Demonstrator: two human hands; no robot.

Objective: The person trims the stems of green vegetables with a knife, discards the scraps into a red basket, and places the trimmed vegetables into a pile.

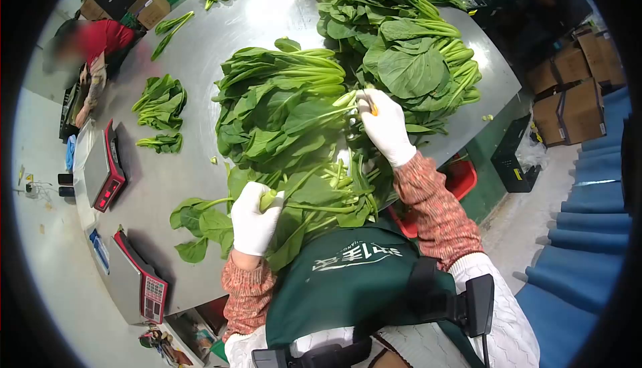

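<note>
My left hand (254,219), in a white glove, is closed on a green stalk (268,199) at the near edge of the table. My right hand (386,126), also gloved, is closed by the root end of a leafy stalk (345,99); an orange item (374,109) shows between its fingers, too small to name. Between and beyond my hands lies a large pile of leafy greens (281,94). Loose leaves and stems (334,194) lie close to my apron. Another heap of greens (418,60) is at the upper right.
Two red-edged scales (112,170) (150,288) stand on the left of the metal table (190,187). Small bunches (160,104) lie near them. A person in red (110,40) is at the upper left. A red bin (461,179) and cardboard boxes (568,110) are at the right.
</note>
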